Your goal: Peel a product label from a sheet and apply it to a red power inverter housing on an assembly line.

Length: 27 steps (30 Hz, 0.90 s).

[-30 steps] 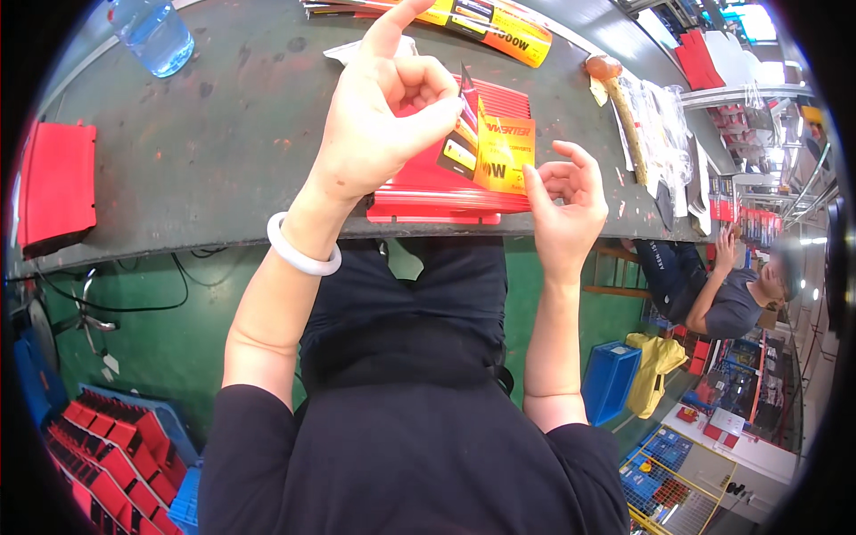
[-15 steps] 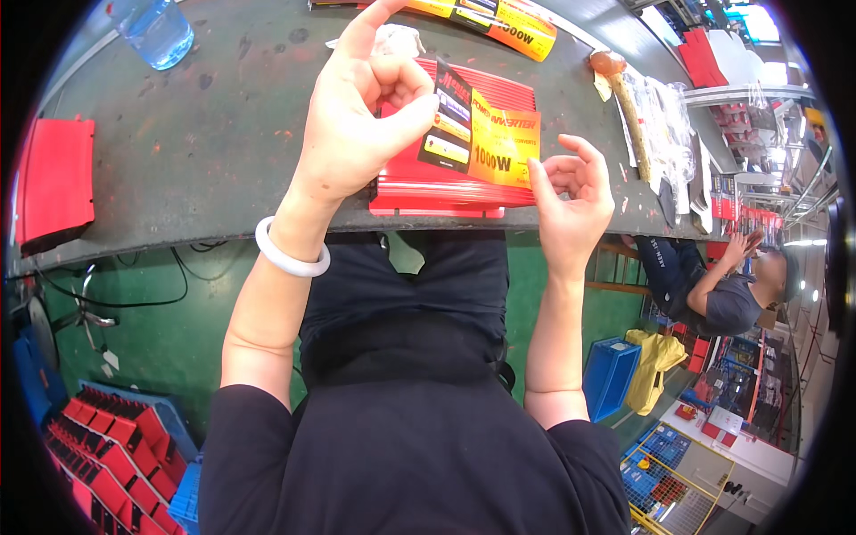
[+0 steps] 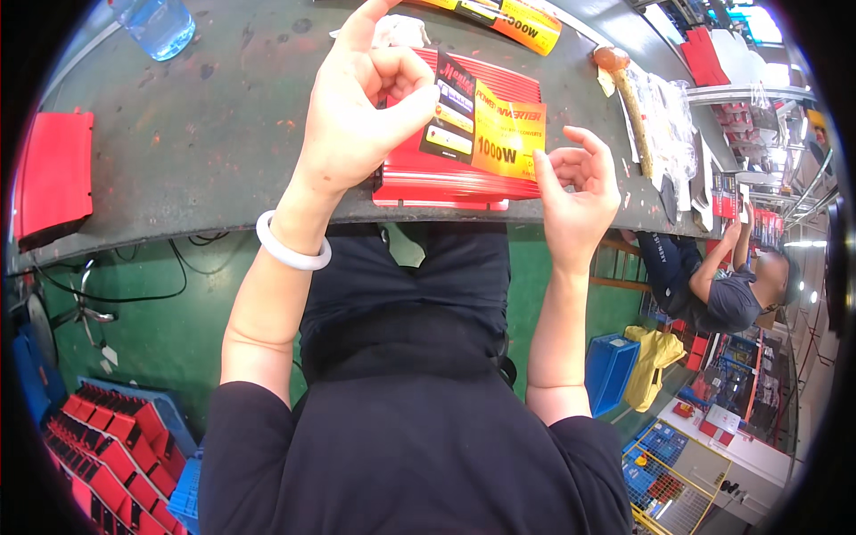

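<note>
— While your left hand pinches the top left corner of the black and yellow label between thumb and forefinger, where does the label sit?

— It lies across the top of the red ribbed metal box, and that box rests on the dark green table right at its near edge, in front of your body.

— And your right hand?

— Your right hand is at the label's right edge, thumb tip touching it, the other fingers curled loosely apart and gripping nothing that I can see.

— What else is around you?

— You have a white bangle on your left wrist. A flat red panel lies at the table's far left, a clear plastic bottle stands at the top left, and another labelled box lies beyond your hands. A second person works at the right
</note>
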Tool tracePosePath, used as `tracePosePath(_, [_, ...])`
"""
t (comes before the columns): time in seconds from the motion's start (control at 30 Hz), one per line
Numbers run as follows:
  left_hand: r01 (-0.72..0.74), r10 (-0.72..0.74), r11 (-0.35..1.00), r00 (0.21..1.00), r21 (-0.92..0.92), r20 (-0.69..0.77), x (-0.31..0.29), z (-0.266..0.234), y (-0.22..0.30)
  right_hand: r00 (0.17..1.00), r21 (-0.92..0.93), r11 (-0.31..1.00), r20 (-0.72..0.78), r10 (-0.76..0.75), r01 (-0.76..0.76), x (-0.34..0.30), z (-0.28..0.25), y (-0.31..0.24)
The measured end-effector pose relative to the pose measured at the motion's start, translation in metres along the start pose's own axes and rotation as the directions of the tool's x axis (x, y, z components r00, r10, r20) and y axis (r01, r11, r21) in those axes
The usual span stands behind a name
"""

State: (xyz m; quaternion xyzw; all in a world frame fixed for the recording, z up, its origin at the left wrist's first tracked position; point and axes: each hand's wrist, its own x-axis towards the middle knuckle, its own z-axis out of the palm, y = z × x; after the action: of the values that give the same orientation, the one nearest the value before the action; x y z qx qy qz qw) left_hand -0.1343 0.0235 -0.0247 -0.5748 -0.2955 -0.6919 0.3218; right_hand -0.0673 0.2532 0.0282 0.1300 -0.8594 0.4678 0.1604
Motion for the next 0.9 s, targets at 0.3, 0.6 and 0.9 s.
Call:
tracePosePath(0.3, [0.046,-0.046,0.999,0.998,-0.002,-0.036,0.003,0.007,0.007,1.000,0.003,1.000,0.003,0.006,-0.006,0.000,0.000,-0.003])
tracePosePath(0.6, [0.010,-0.013,0.998,0.999,-0.054,-0.052,-0.002,0.004,-0.003,1.000,0.013,1.000,0.019,0.011,-0.011,0.001,0.000,-0.004])
tracePosePath(0.9, [0.007,-0.011,0.998,0.998,-0.070,-0.058,-0.003,0.003,-0.003,0.998,-0.005,0.999,0.056,0.037,-0.037,0.003,0.001,-0.007])
